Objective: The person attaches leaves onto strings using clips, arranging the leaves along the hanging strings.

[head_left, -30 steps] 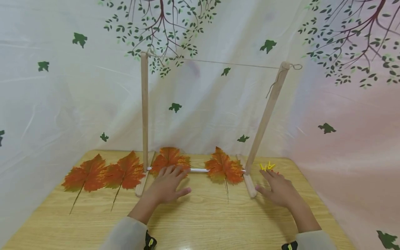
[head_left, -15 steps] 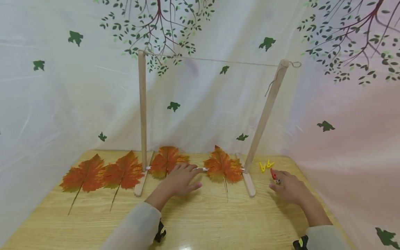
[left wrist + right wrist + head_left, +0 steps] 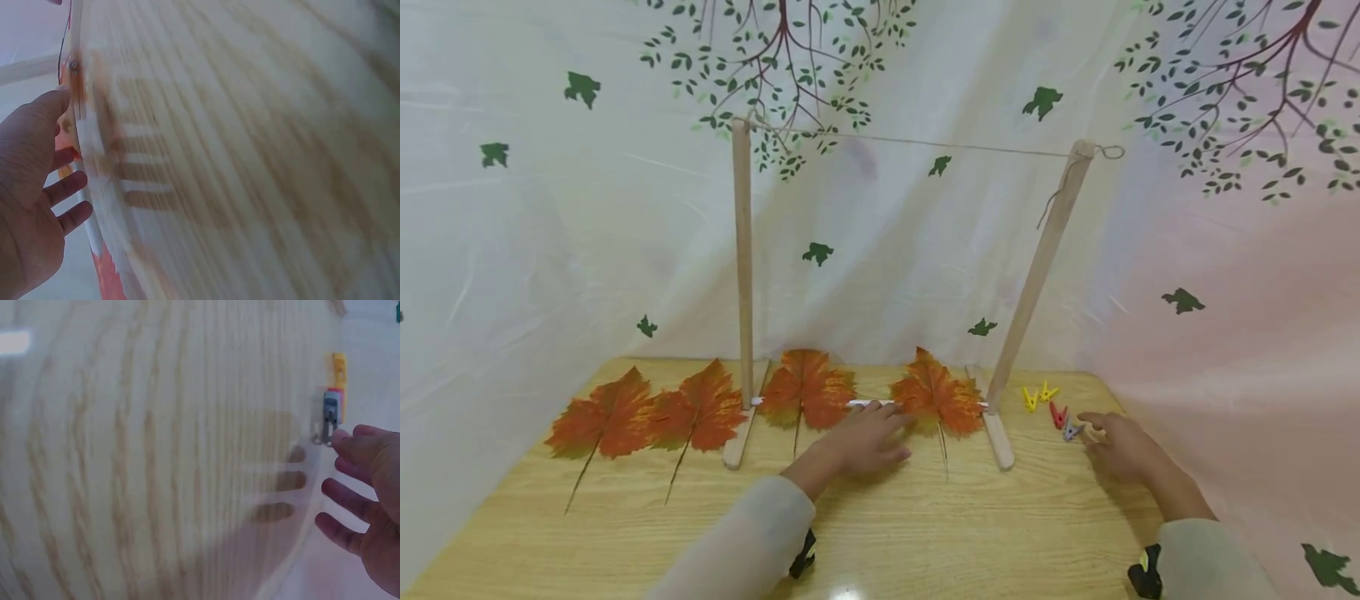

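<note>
My left hand (image 3: 867, 442) is over the table between two orange-red maple leaves, its fingertips near the edge of the right-hand leaf (image 3: 934, 392); the other leaf (image 3: 805, 387) lies to its left. In the left wrist view the fingers of this hand (image 3: 31, 187) are spread and hold nothing. On the right side, my right hand (image 3: 1123, 450) is beside a small grey clothespin (image 3: 1072, 430), fingertips right at it. The right wrist view shows loosely extended fingers with the grey clothespin (image 3: 332, 409) at the thumb and index tips. A red clothespin (image 3: 1058, 414) lies just beyond.
Two yellow clothespins (image 3: 1031, 400) lie behind the red one. A wooden frame has two posts (image 3: 742, 267), a string (image 3: 925, 143) tied across the tops and a white rod (image 3: 872, 402) low between them. Two more maple leaves (image 3: 606, 414) lie left of the frame.
My left hand has moved right, off the leaf it covered. The right hand has drawn back to the right, and the red and grey clothespins now show beside it.
</note>
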Motion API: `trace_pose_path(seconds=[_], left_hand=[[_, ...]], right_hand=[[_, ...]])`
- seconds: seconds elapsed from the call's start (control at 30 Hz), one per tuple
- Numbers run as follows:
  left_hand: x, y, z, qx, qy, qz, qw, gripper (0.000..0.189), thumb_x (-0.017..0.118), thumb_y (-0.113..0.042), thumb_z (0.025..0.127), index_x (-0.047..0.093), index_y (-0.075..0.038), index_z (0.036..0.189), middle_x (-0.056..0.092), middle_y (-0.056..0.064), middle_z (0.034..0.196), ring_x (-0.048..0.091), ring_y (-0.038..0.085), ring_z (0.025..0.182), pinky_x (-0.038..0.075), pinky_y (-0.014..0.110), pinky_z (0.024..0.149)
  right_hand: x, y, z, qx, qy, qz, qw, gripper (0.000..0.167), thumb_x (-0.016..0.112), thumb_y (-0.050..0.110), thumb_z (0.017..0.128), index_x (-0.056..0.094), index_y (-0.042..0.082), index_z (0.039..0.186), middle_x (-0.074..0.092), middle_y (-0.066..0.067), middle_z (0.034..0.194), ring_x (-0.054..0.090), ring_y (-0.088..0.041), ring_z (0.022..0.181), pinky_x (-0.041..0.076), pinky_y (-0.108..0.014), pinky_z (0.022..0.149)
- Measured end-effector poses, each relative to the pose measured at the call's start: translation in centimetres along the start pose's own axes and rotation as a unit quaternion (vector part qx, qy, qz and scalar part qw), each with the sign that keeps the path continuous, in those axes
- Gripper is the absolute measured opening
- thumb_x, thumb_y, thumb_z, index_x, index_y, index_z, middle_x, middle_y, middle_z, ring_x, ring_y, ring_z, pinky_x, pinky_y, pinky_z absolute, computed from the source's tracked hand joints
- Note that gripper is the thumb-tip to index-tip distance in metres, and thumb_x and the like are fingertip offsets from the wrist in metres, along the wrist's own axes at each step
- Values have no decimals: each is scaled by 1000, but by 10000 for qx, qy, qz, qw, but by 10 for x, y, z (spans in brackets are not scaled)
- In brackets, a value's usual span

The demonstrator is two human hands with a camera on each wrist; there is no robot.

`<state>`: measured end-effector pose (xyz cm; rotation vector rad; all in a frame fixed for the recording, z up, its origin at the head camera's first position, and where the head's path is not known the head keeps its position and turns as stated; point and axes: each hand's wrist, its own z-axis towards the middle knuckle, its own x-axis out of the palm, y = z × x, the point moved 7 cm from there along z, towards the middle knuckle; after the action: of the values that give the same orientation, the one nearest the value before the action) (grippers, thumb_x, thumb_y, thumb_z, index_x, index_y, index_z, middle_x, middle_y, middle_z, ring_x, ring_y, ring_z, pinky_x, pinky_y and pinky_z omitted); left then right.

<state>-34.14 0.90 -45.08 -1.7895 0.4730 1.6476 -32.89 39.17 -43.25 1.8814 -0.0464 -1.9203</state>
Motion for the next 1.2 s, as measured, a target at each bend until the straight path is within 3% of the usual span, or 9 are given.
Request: trace_pose_path(seconds=[0.1,0.3,0.63,1.0,1.2], left_hand=[[3,-5,4,53,11,11,10000,57,48,-49,107,38,-26,159,37,6,162,32,38,149,27,57,119],[0,-21,13,418,-216,206,9987,56,53,-45,106,43,-22,156,44,3,156,40,28,144,33,54,117],[3,-41,27,863,-369,666,9934,52,57,-43,105,50,-19,151,52,2,144,51,23,133,44,43,109],[9,-60,37,1379,-254,730,9874,43,59,-39,105,55,-29,147,52,-2,140,54,15,125,49,35,100],[12,-65,39,1488,-205,744,9858,36,61,-38,104,63,-30,138,53,-4,140,53,14,125,48,33,100]], right_hand=[[4,-11,0,61,-77,94,9999,50,68,4,95,52,-11,139,61,-37,122,64,-53,104,54,-63,81],[7,-25,6,-24,-334,118,9994,49,70,9,96,55,-6,140,65,-32,119,65,-48,103,53,-63,82],[11,-27,15,-117,-287,328,9990,46,71,10,96,59,1,140,69,-24,118,65,-45,104,52,-64,85],[13,-27,18,-291,-145,107,9994,40,70,5,93,66,-1,132,72,-23,110,67,-41,98,54,-62,81],[12,-28,20,-215,-19,251,9995,36,72,6,92,68,0,127,72,-12,99,64,-28,89,54,-48,75]])
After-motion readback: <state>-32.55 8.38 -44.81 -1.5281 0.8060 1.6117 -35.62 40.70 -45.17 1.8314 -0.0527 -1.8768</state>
